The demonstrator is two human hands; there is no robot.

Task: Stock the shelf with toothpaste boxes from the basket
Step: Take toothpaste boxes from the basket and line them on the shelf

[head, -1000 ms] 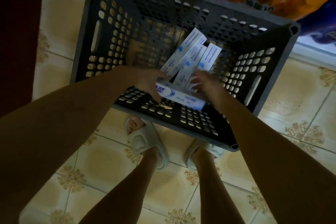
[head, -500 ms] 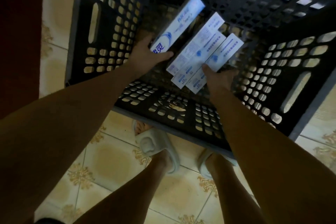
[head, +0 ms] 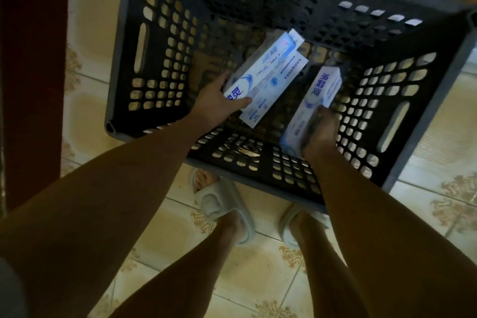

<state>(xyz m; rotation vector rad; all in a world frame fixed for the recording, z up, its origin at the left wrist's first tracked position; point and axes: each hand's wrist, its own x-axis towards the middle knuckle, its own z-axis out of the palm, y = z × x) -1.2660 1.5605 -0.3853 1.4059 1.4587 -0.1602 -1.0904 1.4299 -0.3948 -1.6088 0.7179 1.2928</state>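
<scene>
1. Head view, the fingers: the left hand (head: 215, 103) has its thumb (head: 238, 104) laid over the near end of a toothpaste box (head: 260, 67) and its other fingers curled behind that end, so it grips the box. Just under this box and touching it lie more white boxes (head: 281, 77), fanned out towards the far side. Whether the same fingers pinch those too I cannot tell.

2. The right hand (head: 321, 134) wraps its fingers (head: 313, 122) round the near half of a second toothpaste box (head: 313, 103). That box juts up and away from the fingers, tilted, clear of the left-hand stack.

3. Why held so: each hand takes its box by the near end, probably because that end is closest when reaching down from above. It also leaves the long body free to slide onto a shelf.

4. Around the fingers: both hands are inside the dark basket (head: 134, 41), whose perforated walls rise on every side of them. Below the wrists stand the person's slippered feet (head: 224, 206) on the tiled floor (head: 258, 276).

5. Judgement: this is the pick-up step; the boxes are not yet out of the basket, and no shelf is plainly in view.
</scene>
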